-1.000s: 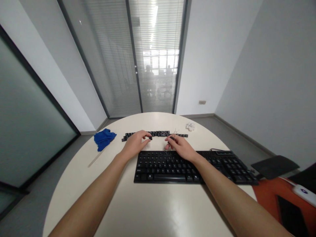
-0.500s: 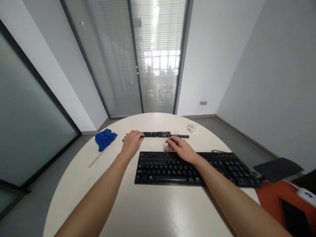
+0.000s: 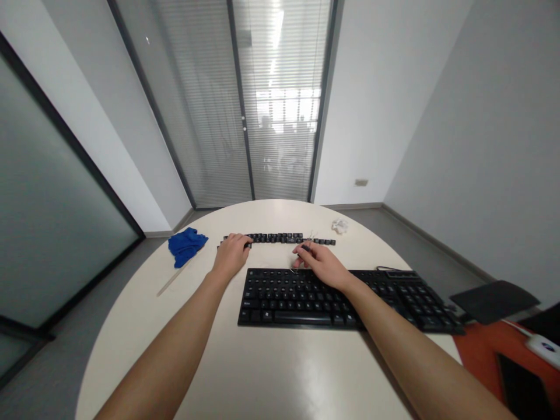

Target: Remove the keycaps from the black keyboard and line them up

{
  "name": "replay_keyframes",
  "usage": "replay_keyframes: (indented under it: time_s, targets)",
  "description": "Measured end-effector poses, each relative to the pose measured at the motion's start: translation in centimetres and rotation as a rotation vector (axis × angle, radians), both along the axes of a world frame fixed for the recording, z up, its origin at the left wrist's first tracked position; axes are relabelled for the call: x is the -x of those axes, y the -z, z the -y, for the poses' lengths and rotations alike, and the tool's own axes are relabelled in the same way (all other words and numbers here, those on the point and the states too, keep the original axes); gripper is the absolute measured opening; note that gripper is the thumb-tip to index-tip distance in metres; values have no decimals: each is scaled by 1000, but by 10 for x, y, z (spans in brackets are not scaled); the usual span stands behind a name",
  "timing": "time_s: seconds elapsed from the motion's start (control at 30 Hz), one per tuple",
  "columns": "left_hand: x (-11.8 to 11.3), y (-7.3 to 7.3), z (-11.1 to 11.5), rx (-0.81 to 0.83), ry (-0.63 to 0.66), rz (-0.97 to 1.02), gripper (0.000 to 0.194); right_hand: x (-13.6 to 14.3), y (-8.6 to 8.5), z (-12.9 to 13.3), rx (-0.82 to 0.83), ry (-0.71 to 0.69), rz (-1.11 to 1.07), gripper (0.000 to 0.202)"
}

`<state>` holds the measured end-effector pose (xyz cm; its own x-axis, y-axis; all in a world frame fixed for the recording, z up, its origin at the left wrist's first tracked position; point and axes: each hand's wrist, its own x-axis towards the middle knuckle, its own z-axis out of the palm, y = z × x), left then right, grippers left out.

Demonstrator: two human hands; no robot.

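My left hand (image 3: 231, 255) rests with bent fingers at the left end of the loose black keycaps (image 3: 280, 238). A dark keycap (image 3: 248, 245) shows at its fingertips, and the fingers hide the keycaps beneath them. My right hand (image 3: 321, 261) hovers over the top edge of the black keyboard (image 3: 301, 318), closed on a keycap puller (image 3: 305, 248) with a dark handle. Thin wire ends stick out from it, one toward the keyboard and one toward the keycaps. On the keyboard's left part, the upper rows look bare of caps, with small key stems showing.
A blue cloth (image 3: 186, 245) lies at the left, partly over a thin pale stick (image 3: 171, 282). Crumpled clear plastic (image 3: 339, 226) sits at the back right. Beside the round white table (image 3: 280, 373), at the right, are a red surface (image 3: 476, 356) and a dark phone-like slab (image 3: 527, 385).
My left hand has shifted slightly left along the keycaps, uncovering a little more of the row. The right hand with the puller has stayed in place.
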<state>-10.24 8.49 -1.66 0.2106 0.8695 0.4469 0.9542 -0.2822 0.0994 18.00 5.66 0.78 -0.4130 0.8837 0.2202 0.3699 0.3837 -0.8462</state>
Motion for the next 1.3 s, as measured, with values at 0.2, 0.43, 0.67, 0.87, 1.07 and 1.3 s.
replay_keyframes:
  time_s: [0.2, 0.43, 0.67, 0.87, 1.07, 1.3]
  targets:
    - [-1, -1, 1, 20, 26, 24, 23, -1, 3, -2, 7, -5, -7, 33]
    - [0, 0, 0, 29, 25, 84, 26, -1, 2, -1, -5, 0, 0, 34]
    - [1, 1, -1, 4, 17, 64, 27, 0, 1, 0, 6, -1, -2, 34]
    - [2, 3, -1, -15, 11, 68, 26, 0, -1, 1, 10, -7, -7, 36]
    - [2, 2, 1, -4, 11, 88, 26, 1, -4, 3, -22, -1, 15, 37]
    - [-5, -6, 3, -16, 64, 159, 27, -4, -16, 6, -42, -18, 35, 38]
